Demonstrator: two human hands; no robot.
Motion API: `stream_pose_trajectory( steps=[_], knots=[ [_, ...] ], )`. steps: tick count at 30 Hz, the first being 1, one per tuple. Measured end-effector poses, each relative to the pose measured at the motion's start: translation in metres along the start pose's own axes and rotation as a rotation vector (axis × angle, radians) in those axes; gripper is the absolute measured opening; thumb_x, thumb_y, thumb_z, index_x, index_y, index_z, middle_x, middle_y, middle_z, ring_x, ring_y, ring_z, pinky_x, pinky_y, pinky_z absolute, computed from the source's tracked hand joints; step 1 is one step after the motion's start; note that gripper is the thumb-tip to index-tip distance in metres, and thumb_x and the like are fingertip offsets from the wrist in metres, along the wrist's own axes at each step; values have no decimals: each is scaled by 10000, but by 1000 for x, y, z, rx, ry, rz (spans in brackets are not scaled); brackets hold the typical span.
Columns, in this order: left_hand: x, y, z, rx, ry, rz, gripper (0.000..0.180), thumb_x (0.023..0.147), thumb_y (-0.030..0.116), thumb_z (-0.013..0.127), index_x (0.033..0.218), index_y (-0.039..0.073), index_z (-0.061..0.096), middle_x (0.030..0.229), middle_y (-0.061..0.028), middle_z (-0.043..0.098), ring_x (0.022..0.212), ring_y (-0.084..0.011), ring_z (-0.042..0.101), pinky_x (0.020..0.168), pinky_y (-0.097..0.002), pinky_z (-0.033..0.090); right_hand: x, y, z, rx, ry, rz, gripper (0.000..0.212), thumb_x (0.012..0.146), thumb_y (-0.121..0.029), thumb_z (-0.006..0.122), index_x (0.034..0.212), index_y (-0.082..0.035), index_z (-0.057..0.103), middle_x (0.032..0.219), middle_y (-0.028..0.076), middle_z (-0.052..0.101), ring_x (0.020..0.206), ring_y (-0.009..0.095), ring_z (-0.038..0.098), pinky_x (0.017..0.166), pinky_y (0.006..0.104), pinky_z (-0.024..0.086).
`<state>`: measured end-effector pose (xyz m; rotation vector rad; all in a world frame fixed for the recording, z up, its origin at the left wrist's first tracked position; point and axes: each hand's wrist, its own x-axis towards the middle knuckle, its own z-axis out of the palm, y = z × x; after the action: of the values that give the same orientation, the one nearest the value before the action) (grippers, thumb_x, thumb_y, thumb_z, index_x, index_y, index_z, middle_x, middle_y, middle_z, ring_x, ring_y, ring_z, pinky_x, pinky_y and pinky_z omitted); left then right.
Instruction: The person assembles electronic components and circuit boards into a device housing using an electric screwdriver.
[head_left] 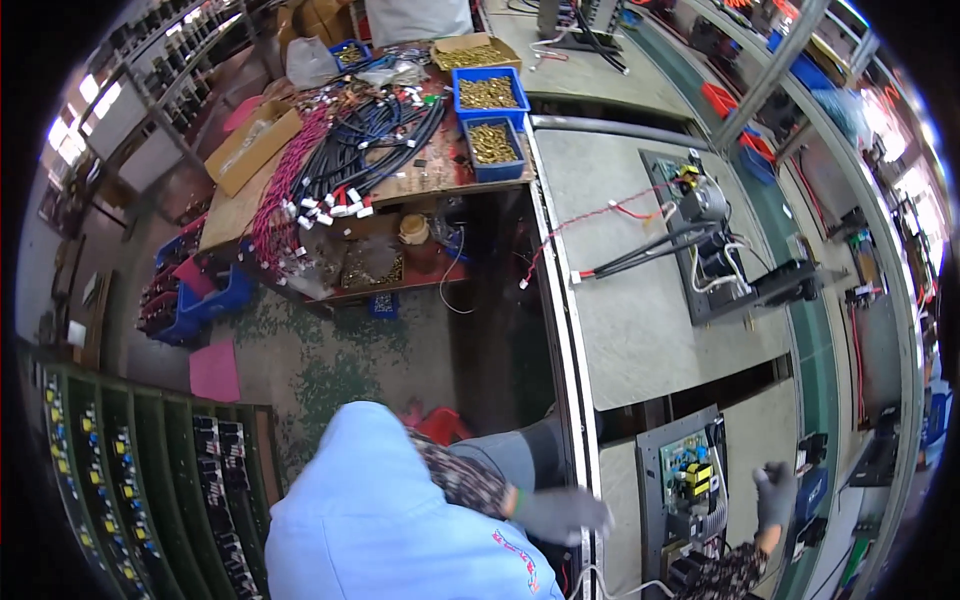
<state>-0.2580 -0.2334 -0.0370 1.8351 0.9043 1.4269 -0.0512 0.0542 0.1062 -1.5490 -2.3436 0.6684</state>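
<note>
My left hand [562,514], in a grey glove, reaches over the near edge of the workbench line with its fingers stretched out and nothing in them. To the right of it lies an open electronic unit [690,480]: a dark metal plate with a green circuit board, yellow-wrapped transformer and ribbed heat sink. Beyond the unit's right side my right hand [774,495], also gloved in grey, is raised with thumb and fingers apart, holding nothing visible. Both arms wear patterned dark sleeves. A white cable [620,588] runs in front of the unit.
A second unit [705,240] with black and red leads lies farther up the line. The side table [440,178] carries cable bundles [375,140] and blue bins [490,92] of brass-coloured parts. A green slotted rack [165,460] stands left; a metal post [775,75] rises at right.
</note>
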Motion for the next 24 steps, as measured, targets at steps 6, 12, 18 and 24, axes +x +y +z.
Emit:
stream_pose_trajectory(
  steps=[6,12,18,24],
  knots=[
    [-43,3,-240,873,935,-451,174,692,69,584,861,24,596,865,-119,575,810,-275,563,767,-367,450,-48,-84,-37,216,-90,-194,225,783,-116,647,936,3,531,836,34,564,790,98,525,743,236,420],
    [-126,43,-411,1736,1303,-834,159,729,154,607,878,103,630,912,-97,586,900,-280,549,818,-402,422,-72,-108,-44,6,-147,-217,220,834,-101,633,1017,13,587,976,110,640,899,193,608,838,308,459],
    [-136,57,-466,1794,976,-1562,206,747,256,616,894,123,673,965,-68,604,997,-271,524,823,-408,412,-82,-116,-36,-5,-225,-247,201,835,-98,624,980,32,574,909,117,643,887,187,606,818,300,455],
    [-133,72,-500,1706,1030,-1370,169,789,230,588,912,131,649,921,-102,644,896,-279,614,759,-416,476,-95,-120,-39,-62,-249,-156,204,830,-88,617,983,39,573,900,125,637,867,200,590,807,318,444]
  ],
)
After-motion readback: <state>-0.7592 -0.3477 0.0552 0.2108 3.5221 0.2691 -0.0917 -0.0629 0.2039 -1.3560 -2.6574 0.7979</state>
